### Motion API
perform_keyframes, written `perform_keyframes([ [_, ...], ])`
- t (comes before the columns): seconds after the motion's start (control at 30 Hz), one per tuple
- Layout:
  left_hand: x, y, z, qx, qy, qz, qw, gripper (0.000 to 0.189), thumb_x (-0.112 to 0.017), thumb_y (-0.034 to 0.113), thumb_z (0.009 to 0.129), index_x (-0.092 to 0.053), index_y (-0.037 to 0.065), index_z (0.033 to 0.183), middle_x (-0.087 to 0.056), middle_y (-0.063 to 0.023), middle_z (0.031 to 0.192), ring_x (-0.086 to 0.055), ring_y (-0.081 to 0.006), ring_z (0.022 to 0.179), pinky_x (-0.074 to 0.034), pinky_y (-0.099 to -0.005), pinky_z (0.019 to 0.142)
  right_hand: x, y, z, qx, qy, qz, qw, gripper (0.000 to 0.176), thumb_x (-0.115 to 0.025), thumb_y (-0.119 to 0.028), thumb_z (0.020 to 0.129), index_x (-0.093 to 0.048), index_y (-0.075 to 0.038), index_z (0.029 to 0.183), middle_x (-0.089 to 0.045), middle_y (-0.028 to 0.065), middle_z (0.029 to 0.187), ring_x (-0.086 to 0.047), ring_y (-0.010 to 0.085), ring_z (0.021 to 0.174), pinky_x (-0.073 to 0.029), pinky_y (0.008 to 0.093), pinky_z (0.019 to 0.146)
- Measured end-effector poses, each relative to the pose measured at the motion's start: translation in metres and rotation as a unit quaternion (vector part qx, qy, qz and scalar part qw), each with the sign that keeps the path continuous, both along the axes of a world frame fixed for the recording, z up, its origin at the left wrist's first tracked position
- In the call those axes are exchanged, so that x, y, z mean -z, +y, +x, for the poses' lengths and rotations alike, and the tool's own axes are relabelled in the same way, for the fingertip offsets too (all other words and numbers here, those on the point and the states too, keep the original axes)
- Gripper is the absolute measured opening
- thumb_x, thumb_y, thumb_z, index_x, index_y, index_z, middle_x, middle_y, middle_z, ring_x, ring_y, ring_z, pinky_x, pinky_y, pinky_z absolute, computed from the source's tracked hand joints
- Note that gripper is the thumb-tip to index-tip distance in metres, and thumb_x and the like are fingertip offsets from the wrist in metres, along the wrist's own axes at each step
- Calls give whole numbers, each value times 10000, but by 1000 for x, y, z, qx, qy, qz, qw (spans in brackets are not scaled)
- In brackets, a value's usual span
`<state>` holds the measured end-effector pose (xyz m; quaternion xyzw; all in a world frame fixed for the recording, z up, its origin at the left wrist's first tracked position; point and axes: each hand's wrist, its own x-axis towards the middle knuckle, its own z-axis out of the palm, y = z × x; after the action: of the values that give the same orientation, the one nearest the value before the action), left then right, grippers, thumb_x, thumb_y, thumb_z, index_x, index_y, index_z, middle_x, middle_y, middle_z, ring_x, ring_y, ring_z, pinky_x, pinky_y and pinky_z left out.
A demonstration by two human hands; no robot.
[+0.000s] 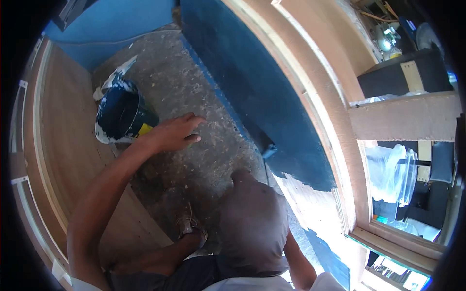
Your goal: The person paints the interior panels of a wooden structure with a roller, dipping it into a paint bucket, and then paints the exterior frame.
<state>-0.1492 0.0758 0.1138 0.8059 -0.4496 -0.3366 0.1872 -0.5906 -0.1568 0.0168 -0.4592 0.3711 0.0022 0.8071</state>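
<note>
My left hand (177,133) reaches out over the floor with fingers spread and nothing in it. Beside it, to the left, a paint-smeared bucket (116,114) holds dark blue paint. A paint roller (264,145), its cover dark blue, lies against the lower edge of a panel (272,106) coated in dark blue paint. The near end of that panel is pale and unpainted, with a ragged paint edge. My right forearm (298,259) runs down behind my bent knee (255,218), which hides my right hand and whatever it holds.
Wooden panelling (73,131) stands along the left, and a blue wall (111,29) at the far end. Speckled floor (165,63) lies between. On the right is a wooden frame (403,116) with openings showing plastic-wrapped things (391,172). My shoe (189,223) is on the floor.
</note>
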Motion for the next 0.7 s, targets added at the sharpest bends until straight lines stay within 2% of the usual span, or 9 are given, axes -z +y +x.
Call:
perform_keyframes([
  [0.07, 7, 3, 2, 12, -19, -16, 1000, 513, -621, 252, 989, -435, 104, 1444, -535, -175, 1330, -589, -390, 1168, -468, -479, 978, -28, 0, -27, 0, -1, 62, 998, 456, -596, -141, 973, -530, 66, 1374, -676, 131, 1177, -667, 187, 1053, -537, 336, 935],
  [0.13, 2, 2, 1, 4, -11, -1, 1000, 508, -608, 261, 994, -434, 100, 1444, -532, -177, 1347, -568, -393, 1215, -459, -490, 1003, -93, 15, -14, 67, 31, 23, 997, 479, -619, -143, 951, -526, 78, 1366, -674, 144, 1167, -674, 195, 1033, -547, 343, 930],
  [0.2, -2, 0, -3, 4, -4, 12, 1000, 503, -594, 270, 1000, -434, 96, 1444, -530, -180, 1363, -548, -397, 1262, -450, -501, 1028, -78, -5, -52, 44, -14, 16, 999, 498, -655, -179, 939, -539, 56, 1362, -678, 139, 1161, -683, 203, 1011, -559, 342, 909],
  [0.27, -5, -3, -5, 22, -13, 3, 1000, 511, -596, 260, 999, -427, 96, 1453, -526, -178, 1360, -587, -391, 1197, -465, -498, 994, -78, -7, -57, 14, -34, 18, 999, 510, -670, -206, 936, -544, 44, 1362, -687, 127, 1142, -688, 194, 987, -562, 334, 897],
  [0.33, -15, -6, -7, 22, -14, 13, 1000, 512, -588, 268, 1002, -424, 95, 1455, -520, -181, 1377, -577, -395, 1219, -460, -499, 1007, -102, 11, -13, 64, -12, -10, 998, 515, -682, -269, 954, -555, 14, 1365, -702, 79, 1038, -679, 119, 904, -554, 269, 827],
  [0.53, -20, -7, -9, 12, -24, 13, 1000, 518, -580, 283, 1003, -422, 93, 1458, -501, -190, 1420, -542, -412, 1277, -444, -501, 1046, -36, 17, 91, 18, -23, -77, 997, 474, -639, -279, 994, -557, -5, 1372, -668, 28, 930, -620, 62, 791, -505, 221, 731],
  [0.6, -23, -7, -7, 9, -29, 8, 1000, 518, -581, 282, 1002, -422, 92, 1457, -499, -192, 1423, -537, -416, 1283, -442, -503, 1050, -27, 12, 131, 11, -29, -91, 995, 467, -631, -281, 1002, -557, -9, 1374, -661, 18, 909, -608, 50, 768, -495, 211, 711],
  [0.67, -25, -6, -8, 0, -15, 23, 1000, 490, -578, 282, 1010, -436, 114, 1448, -492, -191, 1435, -492, -399, 1341, -417, -518, 1093, -24, 8, 167, -67, -18, -59, 996, 405, -566, -238, 1042, -555, -18, 1382, -594, -12, 847, -519, 36, 691, -429, 211, 641],
  [0.7, -24, -5, -8, -4, -16, 24, 1000, 490, -578, 282, 1010, -436, 114, 1448, -492, -191, 1435, -492, -399, 1341, -417, -518, 1093, -27, 12, 177, -71, -20, -58, 996, 405, -566, -238, 1042, -555, -18, 1382, -594, -12, 847, -519, 36, 691, -429, 211, 641],
])
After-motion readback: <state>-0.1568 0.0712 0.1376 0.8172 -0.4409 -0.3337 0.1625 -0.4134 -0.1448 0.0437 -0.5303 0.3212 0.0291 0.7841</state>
